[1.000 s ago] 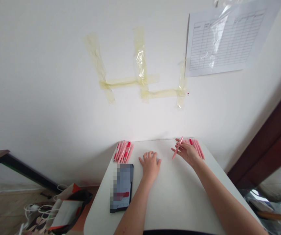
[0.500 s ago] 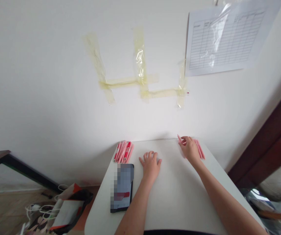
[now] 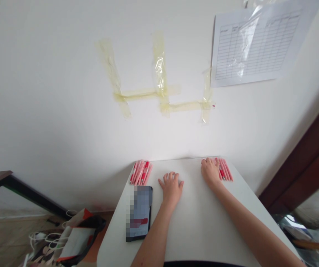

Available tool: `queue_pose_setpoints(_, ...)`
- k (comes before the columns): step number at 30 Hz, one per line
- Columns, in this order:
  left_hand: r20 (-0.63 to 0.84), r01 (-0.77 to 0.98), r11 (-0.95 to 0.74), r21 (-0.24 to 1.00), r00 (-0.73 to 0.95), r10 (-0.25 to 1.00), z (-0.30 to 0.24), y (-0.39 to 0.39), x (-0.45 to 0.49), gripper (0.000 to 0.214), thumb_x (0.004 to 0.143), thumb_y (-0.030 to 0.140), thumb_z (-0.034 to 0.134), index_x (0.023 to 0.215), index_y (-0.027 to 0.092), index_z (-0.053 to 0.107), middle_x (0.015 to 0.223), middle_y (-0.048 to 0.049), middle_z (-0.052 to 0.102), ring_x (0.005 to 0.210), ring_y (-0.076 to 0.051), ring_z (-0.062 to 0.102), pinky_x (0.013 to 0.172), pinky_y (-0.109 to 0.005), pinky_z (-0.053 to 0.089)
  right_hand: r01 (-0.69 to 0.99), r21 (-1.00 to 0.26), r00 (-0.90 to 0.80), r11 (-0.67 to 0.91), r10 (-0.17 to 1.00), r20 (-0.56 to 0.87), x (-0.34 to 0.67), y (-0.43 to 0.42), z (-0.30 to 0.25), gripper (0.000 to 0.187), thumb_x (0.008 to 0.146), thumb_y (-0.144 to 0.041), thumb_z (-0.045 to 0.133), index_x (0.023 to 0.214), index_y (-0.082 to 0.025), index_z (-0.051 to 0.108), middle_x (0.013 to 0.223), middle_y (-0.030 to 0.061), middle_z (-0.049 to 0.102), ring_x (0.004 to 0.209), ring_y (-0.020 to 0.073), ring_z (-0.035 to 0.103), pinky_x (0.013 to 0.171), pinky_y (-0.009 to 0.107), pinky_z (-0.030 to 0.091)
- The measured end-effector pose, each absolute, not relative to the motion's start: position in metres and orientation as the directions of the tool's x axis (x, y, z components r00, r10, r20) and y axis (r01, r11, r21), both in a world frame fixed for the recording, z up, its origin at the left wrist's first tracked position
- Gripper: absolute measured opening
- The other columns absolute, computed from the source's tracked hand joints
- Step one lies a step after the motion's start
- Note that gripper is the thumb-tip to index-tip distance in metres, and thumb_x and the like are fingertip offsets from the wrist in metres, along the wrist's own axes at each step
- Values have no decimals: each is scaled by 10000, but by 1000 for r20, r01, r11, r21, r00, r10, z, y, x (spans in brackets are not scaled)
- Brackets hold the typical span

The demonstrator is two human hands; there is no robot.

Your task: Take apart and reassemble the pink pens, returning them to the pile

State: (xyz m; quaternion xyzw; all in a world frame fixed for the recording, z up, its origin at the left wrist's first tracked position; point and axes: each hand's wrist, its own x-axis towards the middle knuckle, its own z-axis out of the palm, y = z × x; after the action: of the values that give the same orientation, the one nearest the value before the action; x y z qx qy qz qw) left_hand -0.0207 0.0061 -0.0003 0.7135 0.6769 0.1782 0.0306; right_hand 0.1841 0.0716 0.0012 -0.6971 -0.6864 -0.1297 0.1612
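My left hand (image 3: 170,189) lies flat on the white table with its fingers spread, holding nothing. At the far right of the table, my right hand (image 3: 210,173) is closed and lowered against the left side of a row of pink and red pens (image 3: 226,170). A pink pen (image 3: 213,160) shows in part at its fingertips; the hand hides the rest. Another bunch of pink and red pens (image 3: 140,172) lies at the far left corner. Below that bunch is a phone (image 3: 142,207) with a blurred screen, left of my left forearm.
The white table (image 3: 198,230) stands against a wall bearing yellowed tape (image 3: 160,74) and a printed sheet (image 3: 255,48). Bags and white cables (image 3: 73,237) lie on the floor at left. Dark wooden furniture (image 3: 301,163) stands at right.
My right hand has come down and slightly left with the pink pen, turning over beside the right row. More of that row shows now, including a red pen. My left hand stays put.
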Motion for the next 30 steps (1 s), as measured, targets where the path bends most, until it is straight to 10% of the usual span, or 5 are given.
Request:
queue_pose_setpoints(23, 232, 949, -96, 301, 25, 972, 0, 6, -22, 362, 936, 386, 552, 1287, 316, 605, 1437, -68, 567, 1382, -324, 414, 1162, -738, 244, 1000, 14, -2, -6, 876, 483, 190, 62, 9, 274, 941, -173, 477, 1100, -181, 700, 1110, 152, 638, 1073, 301, 517, 1006, 468, 325)
queue_pose_setpoints(30, 238, 946, -105, 305, 31, 971, 0, 5, -22, 363, 943, 385, 540, 1293, 314, 606, 1441, -68, 569, 1378, -331, 413, 1156, -741, 242, 970, -59, -170, 235, 835, 523, 179, 57, 8, 306, 953, -181, 499, 1201, -191, 678, 1331, 147, 558, 1186, 303, 479, 1026, 442, 407)
